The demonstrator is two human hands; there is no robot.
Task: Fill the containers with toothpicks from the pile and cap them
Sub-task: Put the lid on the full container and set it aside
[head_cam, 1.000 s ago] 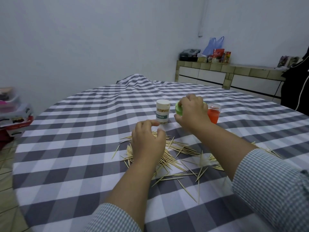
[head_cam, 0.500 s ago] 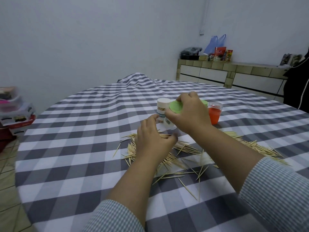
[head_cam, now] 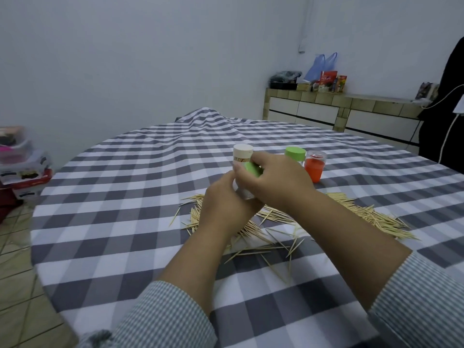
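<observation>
A person's two hands meet over a checked surface (head_cam: 125, 197), working on one small clear container (head_cam: 242, 190) lifted just above the toothpick pile (head_cam: 251, 229). The right hand (head_cam: 278, 179) wraps over the top, fingers curled round a green cap (head_cam: 252, 169), its grip closed on the lid as if to twist or pull it, which would open the container for filling. The left hand (head_cam: 223, 199) comes in from below and the near side, fingers curled against the container's lower body, apparently to steady it against the turn; how firmly it holds is hidden behind the right hand. The container is tilted toward the left, cap end up and away from the camera. Whether it holds any toothpicks cannot be made out. Just behind the hands stands a white-capped container (head_cam: 242, 154), upright with toothpicks visible inside, seemingly already done. To the right of it, a second green-capped container (head_cam: 295, 154) stands mostly hidden by the right hand, touching or just beside an orange container (head_cam: 315, 168) with a clear top. The toothpicks spread across the surface in two loose drifts, one beneath the hands and one trailing to the right under the right forearm, kept within easy reach for gathering. By this layout the filling of the held container appears not yet begun.
</observation>
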